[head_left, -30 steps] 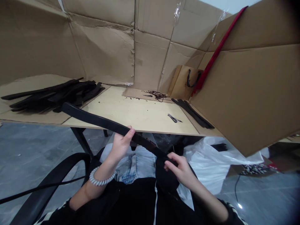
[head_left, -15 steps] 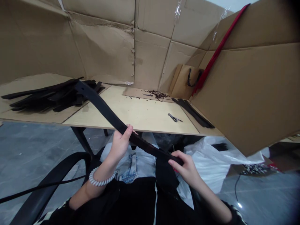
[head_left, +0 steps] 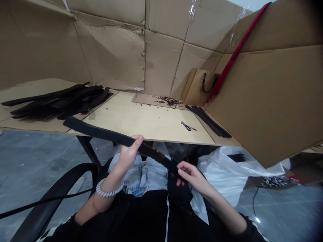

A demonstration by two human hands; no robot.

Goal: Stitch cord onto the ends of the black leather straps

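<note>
A long, flat black strip (head_left: 103,133) slants across my lap, its far end over the table's front edge. My left hand (head_left: 130,149) is closed around its middle, thumb on top. Past that thumb, the strip's surface looks rough and brownish, with small dark bits on it. My right hand (head_left: 190,176) is at the near end, thumb and forefinger close together on the strip and the other fingers curled below. The exact grip there is hard to see against black cloth.
Many similar black strips lie in a pile (head_left: 58,101) at left, and a few (head_left: 208,121) at right. Thread snips (head_left: 186,126), a tangle of dark cord (head_left: 171,102) and a paper bag (head_left: 198,85) are on the table. Cardboard walls (head_left: 111,50) surround it. White plastic (head_left: 222,174) hangs at right.
The strip's far end has swung down and left, away from the pile. My right hand has shifted slightly left along the strip, and its fingers have changed position. My left hand stays nearly in place.
</note>
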